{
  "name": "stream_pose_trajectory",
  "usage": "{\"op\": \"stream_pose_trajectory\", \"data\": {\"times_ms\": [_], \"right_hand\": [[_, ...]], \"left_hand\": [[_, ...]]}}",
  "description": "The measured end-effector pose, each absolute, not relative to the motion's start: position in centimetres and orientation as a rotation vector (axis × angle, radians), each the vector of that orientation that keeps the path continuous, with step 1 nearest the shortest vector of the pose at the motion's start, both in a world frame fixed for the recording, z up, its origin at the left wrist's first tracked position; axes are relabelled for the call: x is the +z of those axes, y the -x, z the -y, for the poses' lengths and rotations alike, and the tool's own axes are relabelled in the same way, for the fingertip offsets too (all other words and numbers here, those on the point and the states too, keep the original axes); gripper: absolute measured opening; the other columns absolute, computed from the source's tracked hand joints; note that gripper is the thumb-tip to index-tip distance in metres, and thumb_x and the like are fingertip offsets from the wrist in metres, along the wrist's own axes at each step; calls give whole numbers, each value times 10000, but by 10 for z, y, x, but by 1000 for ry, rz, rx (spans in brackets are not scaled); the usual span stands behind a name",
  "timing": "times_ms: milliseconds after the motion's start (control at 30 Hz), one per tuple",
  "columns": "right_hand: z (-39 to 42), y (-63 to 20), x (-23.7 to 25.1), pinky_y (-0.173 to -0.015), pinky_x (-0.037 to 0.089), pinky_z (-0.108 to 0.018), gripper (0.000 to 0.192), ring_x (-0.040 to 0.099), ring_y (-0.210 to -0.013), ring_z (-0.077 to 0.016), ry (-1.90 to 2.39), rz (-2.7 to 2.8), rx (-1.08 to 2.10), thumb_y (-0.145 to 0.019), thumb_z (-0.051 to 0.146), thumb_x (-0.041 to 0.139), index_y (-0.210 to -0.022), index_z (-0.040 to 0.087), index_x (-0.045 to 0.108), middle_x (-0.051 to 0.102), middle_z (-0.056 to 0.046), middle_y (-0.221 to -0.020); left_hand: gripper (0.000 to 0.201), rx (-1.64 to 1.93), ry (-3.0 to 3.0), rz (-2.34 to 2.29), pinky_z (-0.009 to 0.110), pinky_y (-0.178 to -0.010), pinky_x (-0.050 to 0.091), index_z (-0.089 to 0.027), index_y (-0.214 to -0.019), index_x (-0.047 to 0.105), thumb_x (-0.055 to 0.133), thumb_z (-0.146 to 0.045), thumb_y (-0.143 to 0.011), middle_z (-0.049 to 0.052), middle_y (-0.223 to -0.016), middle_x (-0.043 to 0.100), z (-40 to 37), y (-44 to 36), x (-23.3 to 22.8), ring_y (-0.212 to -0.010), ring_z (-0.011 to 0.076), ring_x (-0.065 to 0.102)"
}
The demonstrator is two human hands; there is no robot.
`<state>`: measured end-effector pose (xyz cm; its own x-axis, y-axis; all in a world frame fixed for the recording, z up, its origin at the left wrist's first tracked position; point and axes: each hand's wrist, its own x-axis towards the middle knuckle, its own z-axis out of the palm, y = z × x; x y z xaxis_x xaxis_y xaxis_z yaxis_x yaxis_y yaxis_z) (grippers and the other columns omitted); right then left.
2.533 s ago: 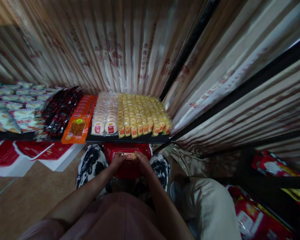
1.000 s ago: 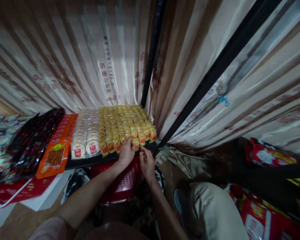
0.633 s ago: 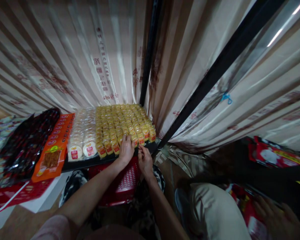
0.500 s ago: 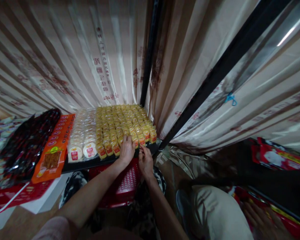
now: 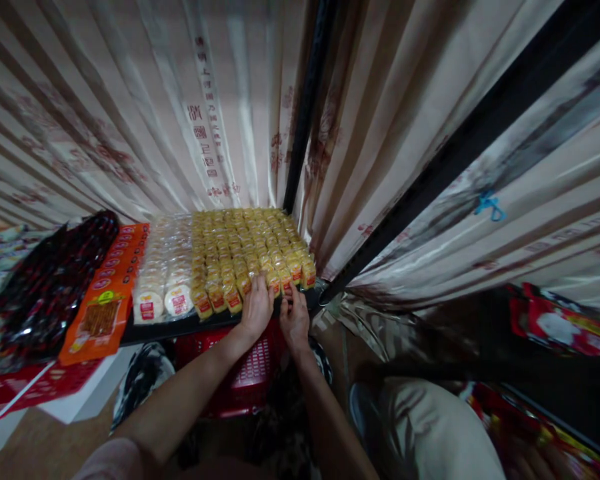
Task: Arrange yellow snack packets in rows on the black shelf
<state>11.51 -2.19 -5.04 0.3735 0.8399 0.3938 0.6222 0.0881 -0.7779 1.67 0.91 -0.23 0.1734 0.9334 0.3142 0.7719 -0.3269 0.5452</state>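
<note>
A single head-worn view is recorded. The scene is seen from above and behind the forearms, facing forward and down into a curtained corner (image 5: pixel 240 100). The shelf (image 5: pixel 180 325) front edge is viewed at arm's reach, the floor (image 5: pixel 10 460) below; wide-angle bending is noted.

Yellow snack packs (image 5: pixel 250 247): we see glossy clear plastic wrap, at 12 o'clock of both hands.
Round cake packs (image 5: pixel 165 280): shiny clear film with paper-like red labels, at 9 o'clock of the yellow ones.
Orange packet (image 5: pixel 105 300): smooth printed plastic, slight sheen.
Dark packets (image 5: pixel 50 280): very glossy, crinkled film.
Shelf edge (image 5: pixel 180 328): black, matt, looks like metal.
Curtain (image 5: pixel 190 107): satiny cloth, pleated, bright sheen.
Red basket (image 5: pixel 250 373): moulded plastic mesh, dull, at 6 o'clock of our hands.
Frame bar (image 5: pixel 307 107): black, smooth metal.
</note>
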Motion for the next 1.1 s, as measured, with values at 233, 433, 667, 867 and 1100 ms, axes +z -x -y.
{"op": "stream_pose_trajectory", "data": {"times_ms": [233, 433, 667, 867, 1100], "right_hand": [[24, -116, -53, -803, 507, -329, 490, 572, -888, -169, 1586, 1365, 288, -845, 175, 340, -1333, 165, 385, 536, -99, -996], [24, -116, -55, -797, 508, -334, 483, 565, -894, -173, 1612, 1369, 283, -847, 193, 353, -1328, 176, 396, 524, -95, -992], [22, -115, -59, -774, 519, -341, 388, 559, -868, -176, 1599, 1338, 211, -858, 269, 401, -1196, 115, 514, 499, -140, -1065], [27, -110, -50, -720, 532, -329, 382, 547, -921, -187, 1584, 1375, 152, -877, 307, 419, -1205, 134, 508, 485, -149, -1123], [39, -70, -44, -937, 436, -418, 349, 501, -1073, -203, 1501, 1607, 46, -910, 285, 382, -1207, 185, 537, 535, -124, -1115]], "left_hand": [[273, 684, -2412, -1627, 288, -745, 513, -157, -1137, 488, 345, -166, -904, 85, -1019, 523, 1, -17, -18, -819, 165, 588], [331, 667, -2342, -1643, 285, -733, 528, -149, -1205, 464, 350, -179, -896, 96, -1067, 518, 6, -20, -20, -818, 166, 599], [346, 774, -2329, -1487, 274, -801, 526, -158, -1188, 482, 333, -140, -876, 93, -1111, 518, 16, -7, -24, -914, 156, 590], [334, 905, -2469, -1450, 327, -883, 493, -160, -1132, 544, 346, -120, -866, 101, -1089, 559, 39, 31, -27, -1033, 190, 545], [336, 1231, -2388, -1746, 426, -999, 392, -181, -1168, 548, 381, -158, -877, 124, -1226, 498, 62, 79, -43, -1212, 239, 413]]}}
